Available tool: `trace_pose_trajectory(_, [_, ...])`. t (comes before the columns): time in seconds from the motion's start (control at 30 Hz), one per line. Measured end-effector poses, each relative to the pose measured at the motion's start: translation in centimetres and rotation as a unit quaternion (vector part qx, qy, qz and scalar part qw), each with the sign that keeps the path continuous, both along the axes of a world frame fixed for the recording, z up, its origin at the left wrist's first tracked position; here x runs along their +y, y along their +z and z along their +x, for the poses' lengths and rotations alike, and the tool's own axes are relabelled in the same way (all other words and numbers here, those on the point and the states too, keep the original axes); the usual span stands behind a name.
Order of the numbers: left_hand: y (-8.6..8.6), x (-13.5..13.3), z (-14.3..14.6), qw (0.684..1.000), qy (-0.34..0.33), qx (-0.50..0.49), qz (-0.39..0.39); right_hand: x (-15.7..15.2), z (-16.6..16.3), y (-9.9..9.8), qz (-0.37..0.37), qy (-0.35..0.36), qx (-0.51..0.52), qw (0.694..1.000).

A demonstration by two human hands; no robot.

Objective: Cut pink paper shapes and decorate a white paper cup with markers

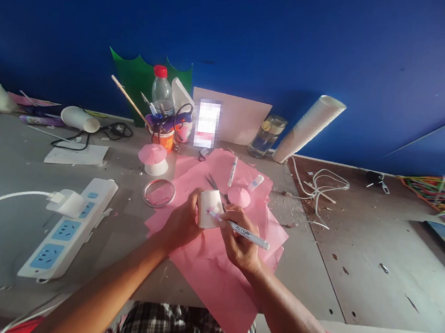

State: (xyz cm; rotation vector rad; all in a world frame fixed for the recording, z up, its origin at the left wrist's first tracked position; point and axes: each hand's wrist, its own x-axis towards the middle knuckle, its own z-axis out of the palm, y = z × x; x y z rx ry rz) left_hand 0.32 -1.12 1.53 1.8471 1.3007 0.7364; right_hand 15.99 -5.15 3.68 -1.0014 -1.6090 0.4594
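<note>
A white paper cup (208,204) is gripped by my left hand (186,221) over the pink paper (210,287). A small pinkish drawn mark shows on the cup's side. In my right hand (240,242) is a white acrylic marker (250,235), its tip at or very near that mark. Behind the cup lie scissors (213,181), partly hidden, and a pink paper cone (239,196). Another marker (232,171) and a white cap (256,182) rest on the sheets farther back.
A power strip (68,235) with a white plug is at left. A tape ring (158,193) and a pink-topped cup (154,160) stand closer in. Behind are a glass jar (267,136), stacked paper cups (309,129) and a lit, blurred screen (207,123). A white cable (319,184) lies right.
</note>
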Motion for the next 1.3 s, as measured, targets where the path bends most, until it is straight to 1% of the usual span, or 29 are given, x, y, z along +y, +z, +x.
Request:
trace_pose_trajectory(0.27, [-0.21, 0.03, -0.05, 1.0, 0.0, 0.002, 0.015, -0.08, 0.12, -0.03, -0.004, 0.015, 0.002, 1.0])
trace_pose_trajectory(0.4, [-0.5, 0.09, -0.08, 1.0, 0.001, -0.008, 0.02, -0.17, 0.42, -0.12, 0.001, -0.003, 0.018, 1.0])
trace_pose_trajectory(0.5, [-0.73, 0.19, -0.12, 1.0, 0.001, -0.024, 0.017, -0.23, 0.62, 0.06, -0.018, -0.011, 0.034, 0.999])
trace_pose_trajectory(0.6, [-0.89, 0.22, -0.15, 0.999, 0.004, -0.031, 0.023, -0.25, 0.66, 0.3, -0.027, 0.003, 0.037, 0.999])
trace_pose_trajectory(0.7, [-0.95, 0.22, -0.15, 0.999, 0.005, -0.033, 0.025, -0.25, 0.6, 0.38, -0.014, 0.019, 0.026, 0.999])
trace_pose_trajectory(0.83, [-0.9, 0.24, -0.12, 0.999, 0.01, -0.028, 0.028, -0.26, 0.5, 0.31, -0.005, 0.021, 0.013, 1.0])
trace_pose_trajectory(0.97, [-0.85, 0.25, -0.13, 0.999, 0.006, -0.027, 0.031, -0.21, 0.5, 0.2, 0.001, -0.001, 0.01, 1.0])
trace_pose_trajectory(1.13, [-0.77, 0.26, -0.18, 0.999, 0.002, -0.022, 0.033, -0.08, 0.66, -0.15, -0.029, -0.055, 0.04, 0.997])
trace_pose_trajectory(1.3, [-0.52, 0.2, -0.16, 0.999, -0.001, -0.029, 0.019, -0.02, 0.69, -0.59, -0.046, -0.064, 0.043, 0.996])
